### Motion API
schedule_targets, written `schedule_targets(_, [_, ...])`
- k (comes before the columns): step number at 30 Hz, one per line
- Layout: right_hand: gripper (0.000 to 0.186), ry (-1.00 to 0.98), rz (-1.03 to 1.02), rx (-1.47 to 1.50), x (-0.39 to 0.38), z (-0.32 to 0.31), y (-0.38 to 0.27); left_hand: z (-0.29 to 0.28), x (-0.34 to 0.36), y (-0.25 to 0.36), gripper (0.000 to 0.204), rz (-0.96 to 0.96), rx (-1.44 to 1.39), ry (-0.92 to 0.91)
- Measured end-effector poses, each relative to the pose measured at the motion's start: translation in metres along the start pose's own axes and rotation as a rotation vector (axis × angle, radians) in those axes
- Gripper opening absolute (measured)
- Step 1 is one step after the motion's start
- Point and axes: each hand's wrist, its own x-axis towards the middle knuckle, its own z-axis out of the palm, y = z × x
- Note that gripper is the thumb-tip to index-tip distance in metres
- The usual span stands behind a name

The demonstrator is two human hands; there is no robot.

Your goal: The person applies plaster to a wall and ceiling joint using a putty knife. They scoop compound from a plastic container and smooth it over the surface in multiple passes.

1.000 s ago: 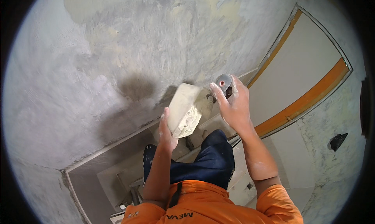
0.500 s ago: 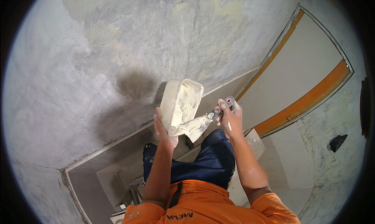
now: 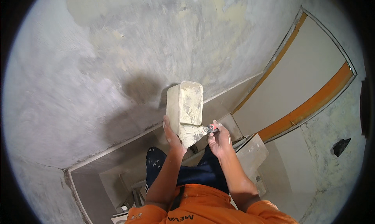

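Note:
My left hand (image 3: 174,140) is closed around the lower left side of a cream rectangular tub (image 3: 173,103), held up near the plastered wall with its long side running away from me. Pale putty (image 3: 190,104) coats its inside. My right hand (image 3: 220,142) grips the dark-and-red handle of a putty knife (image 3: 211,128). The knife's wide blade (image 3: 190,135), thick with putty, lies across the near end of the tub. The blade's edge is hidden under the putty. My legs in dark trousers (image 3: 156,165) are below.
A patchy plastered wall (image 3: 164,36) fills the upper view, edged below by a trim and recess. At the right stands a pale door (image 3: 285,75) with orange wooden edges. A loose board (image 3: 252,151) leans below it. A small black object (image 3: 340,146) sits on the right wall.
My right hand and the knife have moved down and slightly left, bringing the blade onto the tub's near end. The tub has turned, now lying straighter away from me.

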Motion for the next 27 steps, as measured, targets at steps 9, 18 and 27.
schedule_targets(9, [0.019, -0.364, 0.283, 0.246, -0.029, -0.025, -0.007, 0.029, -0.011, 0.025, 0.058, 0.123, -0.067, 0.0])
schedule_targets(18, [0.064, -0.862, 0.393, -0.122, -0.036, 0.012, -0.042, 0.046, -0.034, 0.049, 0.06, 0.307, -0.092, -0.107])
schedule_targets(27, [0.068, -1.261, 0.494, -0.152, -0.089, 0.092, -0.094, 0.085, -0.101, 0.056, 0.063, 0.484, -0.105, -0.085])
